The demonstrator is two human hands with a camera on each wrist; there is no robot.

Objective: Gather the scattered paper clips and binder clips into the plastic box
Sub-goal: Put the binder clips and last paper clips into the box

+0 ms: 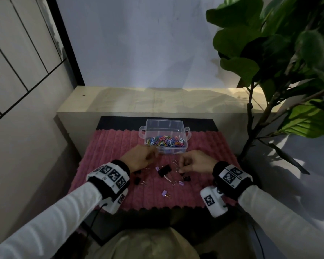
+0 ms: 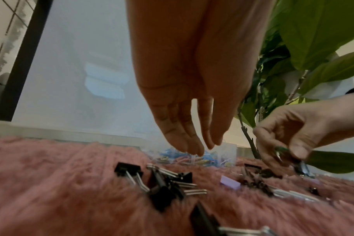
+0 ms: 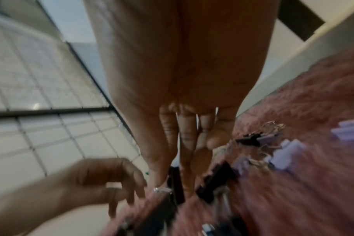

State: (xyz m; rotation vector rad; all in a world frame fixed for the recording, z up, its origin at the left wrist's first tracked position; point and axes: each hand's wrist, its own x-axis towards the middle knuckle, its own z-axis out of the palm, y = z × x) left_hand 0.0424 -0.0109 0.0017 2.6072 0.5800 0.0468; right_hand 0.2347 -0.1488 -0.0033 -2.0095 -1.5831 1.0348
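Left hand (image 2: 184, 111) hangs relaxed, empty; right hand (image 1: 195, 162) pinches a black binder clip (image 2: 302, 166), half hidden, near the clear plastic box (image 1: 165, 134).

Dim indoor scene. A soft pale glow falls on the back wall (image 1: 138, 53), and leaf shadows cross the ledge (image 1: 157, 101) below it. The head view bends straight lines toward its edges, and its foreground is dark. The left wrist view is soft, with the nearest clips (image 2: 204, 222) smeared. The right wrist view is heavily motion-blurred throughout.
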